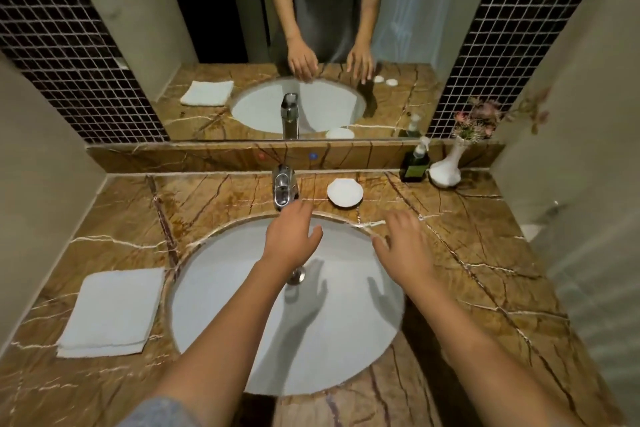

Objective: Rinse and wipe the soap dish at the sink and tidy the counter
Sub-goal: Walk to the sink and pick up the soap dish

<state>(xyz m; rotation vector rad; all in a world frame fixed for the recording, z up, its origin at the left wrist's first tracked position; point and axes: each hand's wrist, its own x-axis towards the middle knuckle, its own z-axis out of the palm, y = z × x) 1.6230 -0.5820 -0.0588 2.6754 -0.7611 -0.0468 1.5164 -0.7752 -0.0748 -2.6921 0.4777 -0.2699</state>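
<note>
A white shell-shaped soap dish [345, 193] sits on the brown marble counter [467, 253], just right of the chrome faucet [284, 191]. The white oval sink [214, 305] lies below the faucet. My left hand [291, 241] hovers over the sink's back rim, fingers spread, right under the faucet spout and holding nothing. My right hand [403, 246] hovers over the sink's right rim, fingers apart and empty, a short way in front of the soap dish. A folded white towel [112, 312] lies on the counter to the left of the sink.
A dark green pump bottle [415, 165] and a white vase with pink flowers [446, 170] stand at the back right corner. A mirror [311, 28] spans the back wall above a marble ledge. Plain walls close in on both sides.
</note>
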